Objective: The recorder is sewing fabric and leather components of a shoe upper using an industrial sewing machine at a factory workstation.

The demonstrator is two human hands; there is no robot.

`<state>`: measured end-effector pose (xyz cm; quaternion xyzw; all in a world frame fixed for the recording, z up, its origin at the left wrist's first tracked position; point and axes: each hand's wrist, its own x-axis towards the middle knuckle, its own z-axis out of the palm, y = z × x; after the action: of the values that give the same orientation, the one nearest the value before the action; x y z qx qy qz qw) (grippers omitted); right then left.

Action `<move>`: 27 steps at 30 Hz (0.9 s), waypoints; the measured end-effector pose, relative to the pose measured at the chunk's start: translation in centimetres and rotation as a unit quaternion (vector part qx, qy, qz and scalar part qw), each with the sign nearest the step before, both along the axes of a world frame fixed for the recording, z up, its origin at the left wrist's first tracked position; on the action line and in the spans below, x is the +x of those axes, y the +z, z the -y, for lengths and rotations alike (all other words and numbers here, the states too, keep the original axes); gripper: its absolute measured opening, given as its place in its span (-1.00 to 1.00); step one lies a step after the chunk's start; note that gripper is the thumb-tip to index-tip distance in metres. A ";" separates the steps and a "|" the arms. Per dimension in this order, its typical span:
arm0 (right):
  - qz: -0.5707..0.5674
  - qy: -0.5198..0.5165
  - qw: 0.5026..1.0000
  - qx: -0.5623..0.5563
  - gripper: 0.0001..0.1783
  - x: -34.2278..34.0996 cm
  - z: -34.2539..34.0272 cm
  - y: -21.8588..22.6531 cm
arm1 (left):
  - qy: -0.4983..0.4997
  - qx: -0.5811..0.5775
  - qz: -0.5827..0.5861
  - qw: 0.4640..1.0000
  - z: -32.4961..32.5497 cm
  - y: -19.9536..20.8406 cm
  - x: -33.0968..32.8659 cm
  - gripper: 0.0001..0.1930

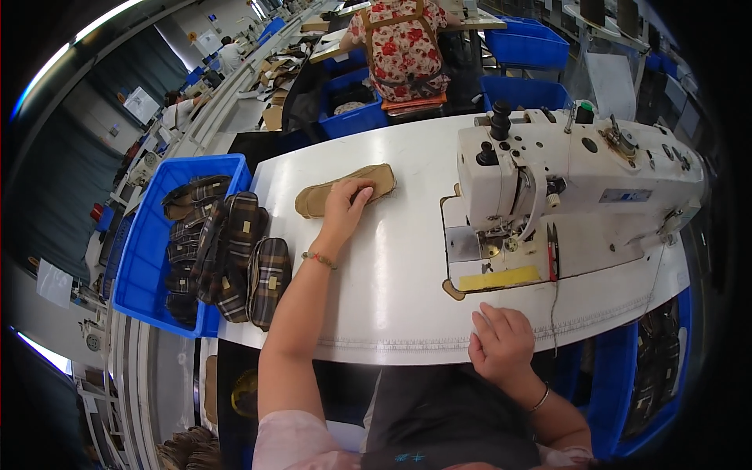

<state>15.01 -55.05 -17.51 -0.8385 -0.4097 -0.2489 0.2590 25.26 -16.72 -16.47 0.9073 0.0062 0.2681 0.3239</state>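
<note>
A tan, sole-shaped stack of insoles [382,178] lies on the far left part of the white sewing table [407,266]. My left hand [347,205] reaches over it, thumb and fingers drawn together on the top piece; the fingertips are partly hidden. Near the table's front edge, my right hand [503,342] rests with loosely bent fingers apart and nothing in them. Just beyond it stands a white industrial sewing machine [580,184]. Plaid fabric shoe uppers [269,282] are piled to the left of my left forearm.
A blue bin [141,266] at the left holds several plaid uppers. Red-handled scissors [554,254] lie on the machine bed beside a yellow strip [501,279]. Another blue bin [619,392] stands below right. A person in a floral top [403,51] sits ahead.
</note>
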 end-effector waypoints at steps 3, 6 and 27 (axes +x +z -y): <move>-0.034 0.044 0.998 0.005 -0.66 0.3 0.8 0.2 | 0.015 0.023 0.012 1.000 0.1 -0.3 0.6 -0.81; -0.031 0.061 0.998 -0.008 -0.66 1.2 2.2 1.8 | 0.032 0.103 -0.009 0.994 0.4 0.1 0.8 -0.87; -0.007 -0.285 0.955 -0.079 -0.90 10.3 17.5 1.9 | -0.205 0.237 -0.027 0.949 15.5 2.9 -8.7 -0.82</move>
<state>25.31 -72.55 -15.66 -0.9400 -0.1697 -0.2734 0.1132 16.56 -32.23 -13.54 0.9465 -0.2345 0.1655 0.1476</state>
